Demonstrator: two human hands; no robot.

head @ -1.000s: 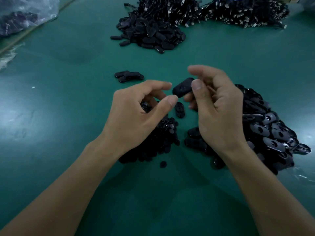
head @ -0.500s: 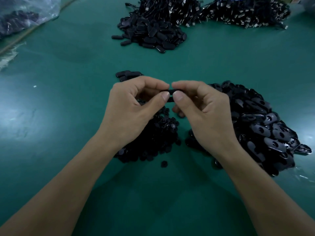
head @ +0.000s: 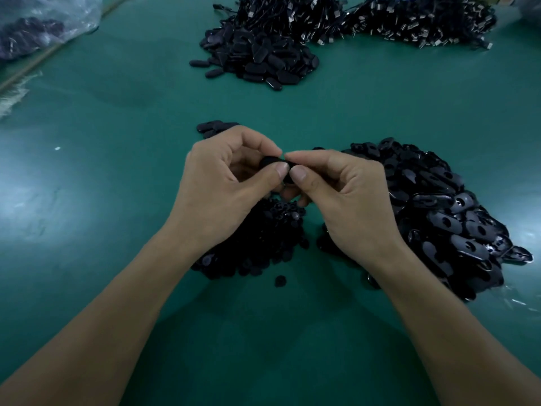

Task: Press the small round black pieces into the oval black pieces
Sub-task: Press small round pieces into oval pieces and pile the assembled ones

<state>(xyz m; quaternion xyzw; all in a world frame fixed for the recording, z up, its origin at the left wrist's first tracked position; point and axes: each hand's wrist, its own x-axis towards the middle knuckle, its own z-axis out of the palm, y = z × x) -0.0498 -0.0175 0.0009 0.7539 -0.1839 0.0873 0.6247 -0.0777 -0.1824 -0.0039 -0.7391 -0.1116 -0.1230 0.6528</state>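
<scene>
oval black piece point(head: 272, 163) sits just left of the heap of oval pieces point(head: 456, 221), pinched by both hands. left hand point(head: 225, 194) and right hand point(head: 345, 200) each curl thumb and forefinger round it, thumbs meeting. this looks like the pressing step; the small round piece is hidden, so seating can't be told. next calls for a firm, square thumb squeeze.

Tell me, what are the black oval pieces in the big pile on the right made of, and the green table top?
The glossy black oval pieces look like hard moulded plastic: light glints off their smooth, rounded faces. The dull green table top may be a rubbery or vinyl mat: it looks matt, with only soft, spread-out glare.
</scene>
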